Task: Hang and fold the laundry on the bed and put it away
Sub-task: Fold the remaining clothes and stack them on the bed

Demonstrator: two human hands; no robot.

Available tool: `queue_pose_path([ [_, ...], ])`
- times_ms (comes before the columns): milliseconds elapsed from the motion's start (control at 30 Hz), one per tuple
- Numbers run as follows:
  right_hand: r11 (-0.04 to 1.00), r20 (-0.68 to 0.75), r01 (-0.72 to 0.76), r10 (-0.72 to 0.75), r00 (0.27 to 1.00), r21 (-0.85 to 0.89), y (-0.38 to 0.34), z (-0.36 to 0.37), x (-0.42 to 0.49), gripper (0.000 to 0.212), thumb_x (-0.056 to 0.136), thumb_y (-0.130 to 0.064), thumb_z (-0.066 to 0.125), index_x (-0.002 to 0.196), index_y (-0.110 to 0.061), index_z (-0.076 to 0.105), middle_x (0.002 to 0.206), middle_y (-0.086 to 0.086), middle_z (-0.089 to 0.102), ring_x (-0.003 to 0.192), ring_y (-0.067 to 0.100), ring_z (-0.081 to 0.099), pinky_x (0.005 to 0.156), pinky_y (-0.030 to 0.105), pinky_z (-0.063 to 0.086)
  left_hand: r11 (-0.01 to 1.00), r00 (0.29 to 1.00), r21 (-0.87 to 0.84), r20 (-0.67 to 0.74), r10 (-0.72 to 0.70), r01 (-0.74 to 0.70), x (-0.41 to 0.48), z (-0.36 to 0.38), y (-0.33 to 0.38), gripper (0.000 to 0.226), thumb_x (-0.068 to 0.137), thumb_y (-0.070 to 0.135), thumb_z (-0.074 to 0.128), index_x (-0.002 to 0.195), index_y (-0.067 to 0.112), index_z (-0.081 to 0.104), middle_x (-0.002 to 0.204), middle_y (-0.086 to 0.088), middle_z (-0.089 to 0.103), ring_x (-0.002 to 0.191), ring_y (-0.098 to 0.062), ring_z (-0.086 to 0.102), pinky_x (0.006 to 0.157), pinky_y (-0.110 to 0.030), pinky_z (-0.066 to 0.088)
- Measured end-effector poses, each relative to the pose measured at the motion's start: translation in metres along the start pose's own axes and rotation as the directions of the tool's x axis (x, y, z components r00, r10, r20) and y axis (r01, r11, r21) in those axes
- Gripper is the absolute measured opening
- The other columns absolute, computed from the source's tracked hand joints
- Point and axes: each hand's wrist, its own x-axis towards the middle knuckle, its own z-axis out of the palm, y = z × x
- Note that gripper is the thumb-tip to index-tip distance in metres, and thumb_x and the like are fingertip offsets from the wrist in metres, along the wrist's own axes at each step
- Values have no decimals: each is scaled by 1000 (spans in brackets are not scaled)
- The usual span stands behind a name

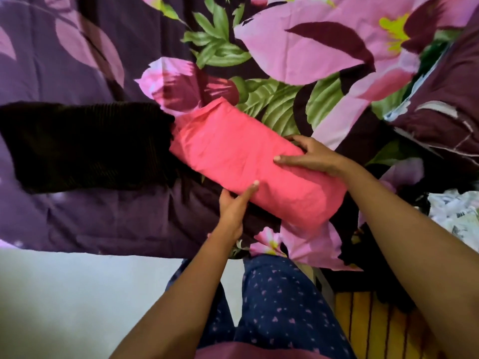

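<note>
A folded pink garment (pixel 233 154) lies slantwise on the flowered purple bedspread (pixel 90 60). My right hand (pixel 311 156) grips its far right side, thumb on top and fingers curled round the far edge. My left hand (pixel 233 206) holds the near edge, thumb pressed on the pink cloth and the fingers tucked under it. A folded black ribbed garment (pixel 85 146) lies on the bed just left of the pink one, touching its left end.
A white patterned cloth (pixel 456 216) and dark clothes (pixel 363 242) lie heaped at the right of the bed. The bed's near edge runs across the lower part of the view, with pale floor (pixel 77 294) below it and a striped yellow mat (pixel 375 327) at lower right.
</note>
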Motion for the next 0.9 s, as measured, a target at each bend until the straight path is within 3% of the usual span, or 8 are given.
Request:
queue_pose_path([
  [167, 982, 83, -44, 29, 996, 182, 1, 11, -22, 75, 64, -39, 82, 130, -25, 49, 116, -3, 66, 102, 13, 65, 89, 30, 52, 980, 981, 26, 11, 196, -196, -18, 4, 10, 105, 47, 35, 84, 139, 16, 35, 128, 1, 55, 113, -11, 57, 98, -30, 47],
  [300, 912, -20, 5, 3, 1000, 411, -3, 37, -59, 50, 75, -13, 74, 117, -28, 52, 107, -3, 66, 90, 8, 67, 75, 24, 55, 914, 929, 167, 102, 356, -369, -36, -8, 19, 77, 68, 8, 82, 124, 31, 34, 118, 17, 50, 99, 14, 54, 92, -14, 46],
  [433, 799, -127, 99, -29, 992, 593, -15, 67, -97, 58, 73, -1, 70, 124, -20, 48, 106, 0, 65, 82, 4, 68, 65, 19, 54, 878, 901, 216, 183, 394, -428, -53, -31, 51, 90, 53, 34, 84, 131, 20, 42, 130, 0, 53, 116, -10, 55, 101, -36, 45],
  [600, 319, -113, 111, -12, 994, 941, -47, 115, -111, 57, 28, -25, 94, 78, -16, 67, 64, -2, 68, 54, 7, 63, 63, 21, 54, 809, 836, 310, 415, 358, -500, -65, -84, 127, 95, 44, 27, 82, 131, 16, 45, 124, -1, 55, 104, -8, 56, 93, -23, 48],
  [700, 109, -164, 159, 38, 986, 981, -81, 150, -107, 30, 50, -29, 87, 42, -15, 61, 41, -6, 55, 39, 4, 52, 58, 19, 52, 756, 785, 394, 568, 247, -522, -66, -123, 172, 83, 49, 12, 80, 126, 24, 49, 118, 7, 56, 96, 6, 56, 84, -11, 45],
  [767, 185, -145, 141, 11, 989, 973, -109, 181, -101, 32, 43, -30, 91, 62, -12, 73, 64, 3, 70, 60, 12, 66, 64, 26, 57, 707, 752, 446, 633, 184, -549, -67, -149, 204, 75, 53, 3, 73, 115, 35, 49, 114, 13, 56, 92, 11, 56, 82, -9, 45],
  [833, 247, -185, 179, 1, 983, 952, -128, 218, -89, 71, 23, -25, 95, 89, -11, 71, 86, 7, 73, 81, 19, 67, 73, 32, 58, 654, 714, 495, 693, 99, -571, -65, -174, 241, 74, 53, 0, 71, 113, 37, 48, 111, 18, 56, 90, 14, 56, 80, -8, 45],
  [900, 163, -277, 274, -5, 961, 948, -142, 256, -74, 77, 18, -20, 94, 90, -12, 70, 86, 5, 73, 80, 17, 67, 70, 28, 57, 580, 688, 555, 726, 13, -596, -58, -197, 278, 72, 53, 0, 70, 111, 38, 48, 109, 22, 56, 90, 16, 55, 78, -6, 44],
])
